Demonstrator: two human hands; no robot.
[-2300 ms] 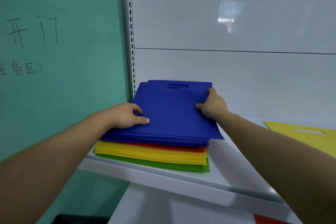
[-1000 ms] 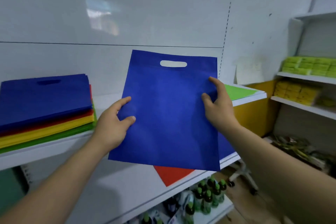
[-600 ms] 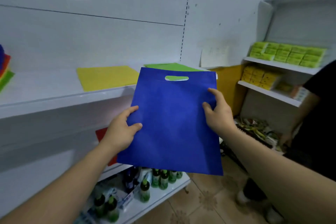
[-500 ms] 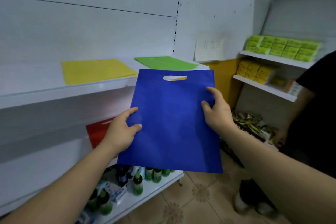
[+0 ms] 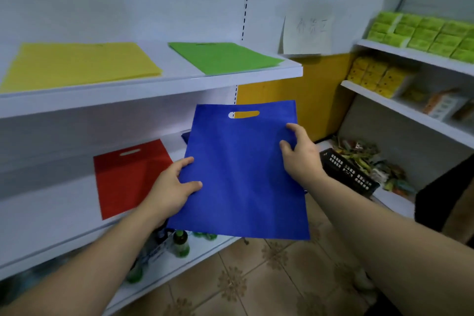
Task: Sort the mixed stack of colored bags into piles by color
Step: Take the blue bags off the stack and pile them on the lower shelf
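Observation:
I hold one blue bag (image 5: 241,177) flat in the air in front of the lower shelf, its handle slot pointing away from me. My left hand (image 5: 171,190) pinches its left edge, thumb on top. My right hand (image 5: 300,154) grips its right edge. On the upper shelf (image 5: 154,84) lie a yellow bag pile (image 5: 77,64) at the left and a green bag pile (image 5: 223,56) to its right. A red bag (image 5: 128,174) lies on the lower shelf (image 5: 51,213) left of the blue bag. A dark blue corner (image 5: 185,136) shows behind the held bag.
Green bottles (image 5: 180,242) stand on the bottom shelf under the bag. A black crate (image 5: 346,172) with packets sits at the right. Side shelves hold green boxes (image 5: 423,33) and yellow boxes (image 5: 374,77). A person in black (image 5: 446,200) stands at the far right. Tiled floor lies below.
I lifted the blue bag off the mixed stack and carried it rightward; it now sits lower, level with the lower shelf, and the red bag has come into full view.

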